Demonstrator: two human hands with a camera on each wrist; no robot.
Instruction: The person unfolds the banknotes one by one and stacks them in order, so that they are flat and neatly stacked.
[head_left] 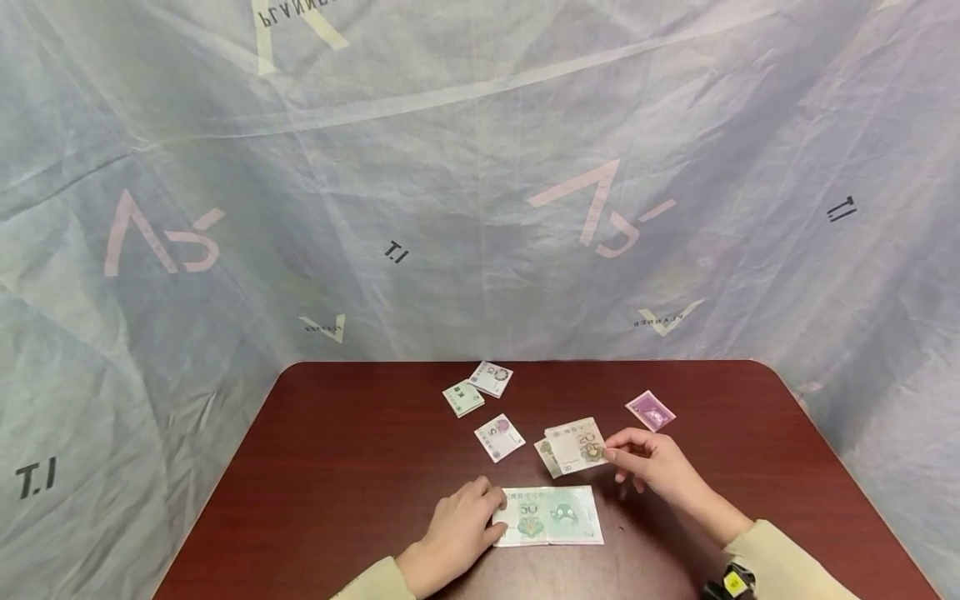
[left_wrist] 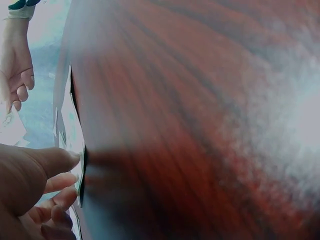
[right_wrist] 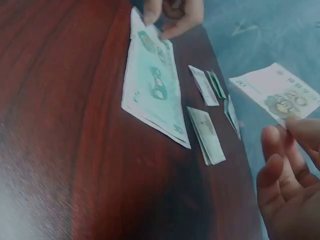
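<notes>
My right hand (head_left: 660, 468) pinches one corner of a brownish banknote marked 20 (head_left: 576, 446) between thumb and forefinger. In the right wrist view the 20 banknote (right_wrist: 280, 92) appears raised off the table. Partly hidden behind it in the head view is another folded banknote (head_left: 550, 460), lying on the table. A long green banknote marked 50 (head_left: 558, 517), with a crease across its middle, lies in front of me. My left hand (head_left: 461, 525) holds its left end, thumb (left_wrist: 65, 159) at the near side and fingers at the far side.
A folded purple banknote (head_left: 651, 411) lies at the right. Farther left are a folded banknote marked 5 (head_left: 499, 437), a greenish folded one (head_left: 463, 398) and one marked 10 (head_left: 491, 378). A grey printed cloth (head_left: 480, 208) hangs behind the dark red table (head_left: 337, 475).
</notes>
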